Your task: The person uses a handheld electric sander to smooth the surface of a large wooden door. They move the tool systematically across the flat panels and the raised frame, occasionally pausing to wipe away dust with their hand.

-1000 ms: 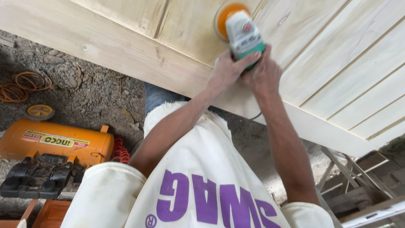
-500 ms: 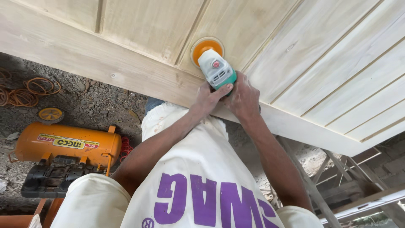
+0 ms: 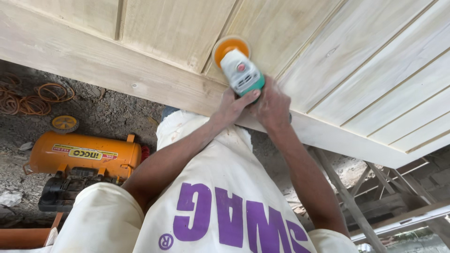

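Note:
A white and green power sander [image 3: 239, 70] with an orange round pad rests on a pale wooden door panel [image 3: 328, 61] lying flat in front of me. My left hand [image 3: 233, 104] grips the sander's green rear end from the left. My right hand [image 3: 272, 105] wraps the same end from the right. Both hands sit close together over the door's lower rail, near its front edge. The pad lies over a groove between two boards.
An orange air compressor tank [image 3: 84, 157] with a black motor [image 3: 70, 187] stands on the gravel ground at the left. Coiled orange hose [image 3: 33, 100] and a yellow wheel [image 3: 64, 123] lie beyond it. Wooden trestle legs [image 3: 356, 197] stand under the door at right.
The sander and both hands came back toward me and left along the panel, then edged slightly away again. My view shifted a little.

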